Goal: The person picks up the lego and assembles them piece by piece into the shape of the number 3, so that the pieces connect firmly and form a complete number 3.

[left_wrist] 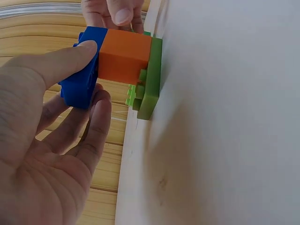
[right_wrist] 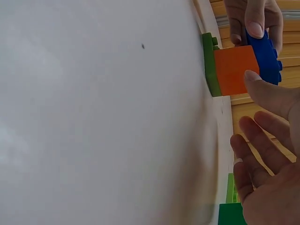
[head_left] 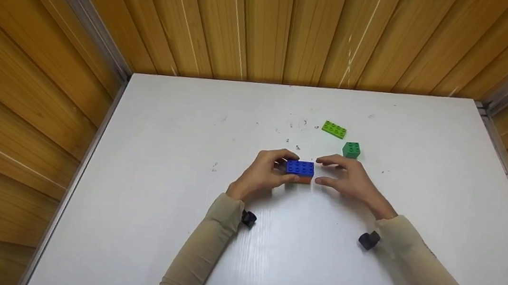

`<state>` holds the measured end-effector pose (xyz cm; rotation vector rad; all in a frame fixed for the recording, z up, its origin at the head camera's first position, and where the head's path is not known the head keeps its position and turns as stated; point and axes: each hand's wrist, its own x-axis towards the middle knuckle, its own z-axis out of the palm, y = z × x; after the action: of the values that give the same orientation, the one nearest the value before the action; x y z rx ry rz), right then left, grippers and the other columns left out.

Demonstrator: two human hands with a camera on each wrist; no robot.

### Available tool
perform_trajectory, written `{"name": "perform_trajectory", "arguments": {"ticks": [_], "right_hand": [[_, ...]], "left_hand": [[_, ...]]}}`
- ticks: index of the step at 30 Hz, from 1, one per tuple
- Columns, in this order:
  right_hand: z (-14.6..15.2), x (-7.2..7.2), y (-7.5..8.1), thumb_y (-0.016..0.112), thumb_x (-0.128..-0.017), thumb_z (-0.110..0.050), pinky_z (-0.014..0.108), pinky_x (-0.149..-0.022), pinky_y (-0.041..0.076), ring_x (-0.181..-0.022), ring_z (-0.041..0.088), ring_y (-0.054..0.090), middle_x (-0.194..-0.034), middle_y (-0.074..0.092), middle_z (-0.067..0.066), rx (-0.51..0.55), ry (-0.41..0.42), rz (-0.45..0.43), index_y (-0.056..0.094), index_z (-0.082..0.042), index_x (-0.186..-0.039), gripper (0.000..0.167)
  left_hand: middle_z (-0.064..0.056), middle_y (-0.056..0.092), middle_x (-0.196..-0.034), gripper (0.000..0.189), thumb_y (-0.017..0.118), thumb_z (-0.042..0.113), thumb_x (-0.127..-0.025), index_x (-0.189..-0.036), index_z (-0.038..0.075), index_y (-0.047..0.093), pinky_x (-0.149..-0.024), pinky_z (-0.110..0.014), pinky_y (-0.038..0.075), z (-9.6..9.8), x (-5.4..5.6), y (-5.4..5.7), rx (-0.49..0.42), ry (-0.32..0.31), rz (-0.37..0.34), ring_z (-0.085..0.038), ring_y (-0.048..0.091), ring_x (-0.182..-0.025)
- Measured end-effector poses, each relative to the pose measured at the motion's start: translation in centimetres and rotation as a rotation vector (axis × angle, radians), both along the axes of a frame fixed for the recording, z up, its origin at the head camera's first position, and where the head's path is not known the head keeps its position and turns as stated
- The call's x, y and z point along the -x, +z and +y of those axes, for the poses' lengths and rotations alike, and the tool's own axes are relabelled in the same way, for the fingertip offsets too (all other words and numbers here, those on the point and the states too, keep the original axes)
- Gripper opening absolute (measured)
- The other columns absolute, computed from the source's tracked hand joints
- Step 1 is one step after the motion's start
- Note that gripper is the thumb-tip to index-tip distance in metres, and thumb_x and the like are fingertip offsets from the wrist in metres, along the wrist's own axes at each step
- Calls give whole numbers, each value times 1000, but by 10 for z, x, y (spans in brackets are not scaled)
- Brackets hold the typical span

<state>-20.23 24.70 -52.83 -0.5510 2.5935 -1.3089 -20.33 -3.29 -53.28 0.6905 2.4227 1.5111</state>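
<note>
A small stack stands on the white table: a green plate [left_wrist: 151, 89] at the bottom, an orange brick [left_wrist: 124, 51] on it, and a blue studded brick [head_left: 300, 168] on top. My left hand [head_left: 266, 170] pinches the blue brick at its left end, thumb on the near side and fingers on the far side. Whether the blue brick sits flush on the orange one, I cannot tell. My right hand [head_left: 350, 178] is just right of the stack, thumb and fingers spread apart, holding nothing. In the right wrist view its thumb overlaps the orange brick's edge; contact is unclear.
Behind my right hand is a dark green brick [head_left: 351, 150], and farther back lies a light green plate [head_left: 334, 129]. Wood-panelled walls [head_left: 267, 29] border the white table [head_left: 162, 151] at the back and sides. Dark specks mark the tabletop.
</note>
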Motion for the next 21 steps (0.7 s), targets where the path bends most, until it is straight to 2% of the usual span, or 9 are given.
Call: {"name": "perform_trajectory", "arguments": {"ticks": [13,21], "right_hand": [[14,6,20,89,-91,-28,61,-115,46,-137,35,59,-143,69,10,-81,-62,2,69,-9,-141,57],[24,12,29,91,-88,-24,62,-113,47,-130,39,61,-141,69,13,-88,-94,69,71,-8,-138,57]], "left_hand": [[-5,73,-132,45,85,23,-94,-136,14,71,-100,-32,60,3,-4,-2,15,26,-36,-17,71,-111],[-8,74,-130,43,85,16,-94,-134,10,72,-96,-30,61,0,-4,-3,-67,19,-50,-17,72,-107]]}}
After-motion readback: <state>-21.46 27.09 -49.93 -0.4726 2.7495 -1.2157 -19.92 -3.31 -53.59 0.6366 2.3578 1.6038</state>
